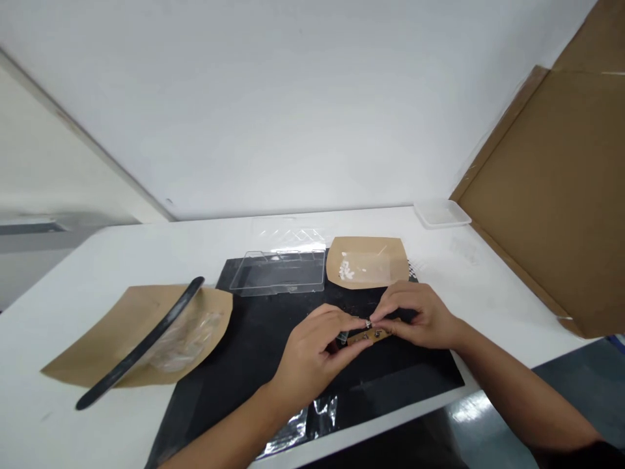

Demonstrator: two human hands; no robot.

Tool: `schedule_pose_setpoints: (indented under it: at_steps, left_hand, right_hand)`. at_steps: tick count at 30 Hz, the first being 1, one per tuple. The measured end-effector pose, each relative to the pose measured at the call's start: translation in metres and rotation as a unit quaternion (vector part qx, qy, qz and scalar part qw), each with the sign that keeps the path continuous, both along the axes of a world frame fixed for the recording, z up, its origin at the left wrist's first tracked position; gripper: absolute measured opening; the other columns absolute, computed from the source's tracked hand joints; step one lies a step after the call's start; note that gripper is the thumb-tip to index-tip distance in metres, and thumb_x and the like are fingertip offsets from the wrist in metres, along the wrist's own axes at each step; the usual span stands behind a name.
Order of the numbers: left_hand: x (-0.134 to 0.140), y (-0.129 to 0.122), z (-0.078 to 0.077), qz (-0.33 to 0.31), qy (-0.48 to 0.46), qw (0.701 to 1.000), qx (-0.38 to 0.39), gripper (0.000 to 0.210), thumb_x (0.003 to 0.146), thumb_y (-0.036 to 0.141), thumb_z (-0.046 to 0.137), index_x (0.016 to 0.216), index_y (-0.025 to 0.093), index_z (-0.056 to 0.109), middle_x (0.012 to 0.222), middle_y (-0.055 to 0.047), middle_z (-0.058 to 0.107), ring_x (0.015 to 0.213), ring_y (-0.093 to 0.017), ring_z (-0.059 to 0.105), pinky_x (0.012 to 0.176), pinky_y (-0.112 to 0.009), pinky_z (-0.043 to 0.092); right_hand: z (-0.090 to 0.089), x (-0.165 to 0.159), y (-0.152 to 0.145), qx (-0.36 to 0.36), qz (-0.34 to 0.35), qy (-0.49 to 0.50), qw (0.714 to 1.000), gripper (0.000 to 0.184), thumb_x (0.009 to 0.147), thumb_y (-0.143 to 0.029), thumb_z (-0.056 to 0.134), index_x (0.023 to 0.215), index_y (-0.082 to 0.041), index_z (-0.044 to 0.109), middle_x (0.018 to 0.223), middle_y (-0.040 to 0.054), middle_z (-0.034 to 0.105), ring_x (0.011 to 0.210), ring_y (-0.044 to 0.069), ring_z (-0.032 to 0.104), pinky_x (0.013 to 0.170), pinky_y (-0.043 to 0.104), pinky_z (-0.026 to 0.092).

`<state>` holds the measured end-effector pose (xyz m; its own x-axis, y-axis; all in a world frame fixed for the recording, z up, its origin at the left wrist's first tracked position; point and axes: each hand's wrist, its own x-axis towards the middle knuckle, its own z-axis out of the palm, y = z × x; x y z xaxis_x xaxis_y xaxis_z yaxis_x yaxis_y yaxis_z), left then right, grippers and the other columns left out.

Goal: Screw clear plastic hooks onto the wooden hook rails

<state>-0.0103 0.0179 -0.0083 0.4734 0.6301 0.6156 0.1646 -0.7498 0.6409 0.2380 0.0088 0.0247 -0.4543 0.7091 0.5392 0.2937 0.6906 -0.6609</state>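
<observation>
Over the black mat (273, 332), my two hands meet fingertip to fingertip. My left hand (315, 342) is closed, its index fingertip at a small shiny piece (368, 324) and its thumb by a narrow brown strip (361, 337). From the other side my right hand (422, 316) pinches the same small piece between thumb and index finger. Little metallic bits lie on the brown strip under the fingertips. The piece is too small to name, and the fingers partly cover it.
Behind the hands sit a brown paper tray (398, 260) with small white bits and a clear plastic case (278, 277). At left, a long black curved file-like strip (141, 342) lies across a larger paper tray (107, 319). A plastic tray (442, 215) stands near the cardboard panel (551, 195).
</observation>
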Motion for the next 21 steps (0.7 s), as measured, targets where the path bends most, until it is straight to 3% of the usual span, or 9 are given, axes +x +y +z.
schedule_pose_setpoints:
  at_steps: [4, 6, 9, 13, 21]
  left_hand:
    - [-0.002, 0.004, 0.000, -0.010, 0.062, 0.997, 0.048, 0.024, 0.093, 0.023, 0.083, 0.115, 0.020, 0.075, 0.105, -0.007, 0.079, 0.096, -0.020, 0.069, 0.082, -0.034, 0.063]
    - [-0.004, 0.007, -0.002, -0.021, 0.107, 0.992, 0.066, 0.022, 0.092, 0.026, 0.083, 0.111, 0.020, 0.074, 0.106, -0.008, 0.077, 0.098, -0.022, 0.067, 0.085, -0.037, 0.063]
    - [-0.006, 0.009, -0.005, -0.046, 0.152, 0.984, 0.078, 0.020, 0.093, 0.027, 0.083, 0.109, 0.020, 0.073, 0.105, -0.007, 0.077, 0.099, -0.023, 0.065, 0.084, -0.038, 0.062]
    - [-0.006, 0.009, -0.007, -0.045, 0.173, 0.981, 0.078, 0.014, 0.097, 0.021, 0.076, 0.111, 0.021, 0.073, 0.101, -0.006, 0.076, 0.098, -0.023, 0.064, 0.082, -0.035, 0.060]
    - [-0.006, 0.008, -0.008, -0.038, 0.184, 0.980, 0.071, 0.011, 0.100, 0.019, 0.072, 0.111, 0.019, 0.072, 0.096, -0.006, 0.075, 0.097, -0.023, 0.060, 0.079, -0.033, 0.058]
  right_hand:
    - [0.006, 0.032, 0.008, -0.001, -0.022, -0.111, 0.994, 0.004, 0.098, -0.025, 0.077, 0.100, -0.025, 0.080, 0.092, 0.0020, 0.081, 0.084, 0.016, 0.074, 0.080, 0.032, 0.056]
    - [0.007, 0.048, 0.012, -0.003, -0.025, -0.157, 0.987, 0.003, 0.098, -0.028, 0.078, 0.097, -0.026, 0.081, 0.089, 0.0009, 0.081, 0.081, 0.016, 0.074, 0.085, 0.035, 0.054]
    - [0.008, 0.060, 0.013, -0.060, -0.013, -0.178, 0.982, 0.005, 0.097, -0.030, 0.078, 0.098, -0.026, 0.082, 0.089, 0.0000, 0.080, 0.079, 0.014, 0.074, 0.080, 0.031, 0.055]
    - [0.008, 0.058, 0.011, -0.141, 0.020, -0.226, 0.964, 0.008, 0.093, -0.023, 0.079, 0.099, -0.027, 0.082, 0.090, -0.0023, 0.079, 0.077, 0.013, 0.073, 0.073, 0.026, 0.054]
    - [0.009, 0.050, 0.008, -0.173, 0.015, -0.264, 0.949, 0.013, 0.091, -0.017, 0.078, 0.099, -0.026, 0.081, 0.090, -0.0031, 0.079, 0.077, 0.013, 0.073, 0.073, 0.025, 0.053]
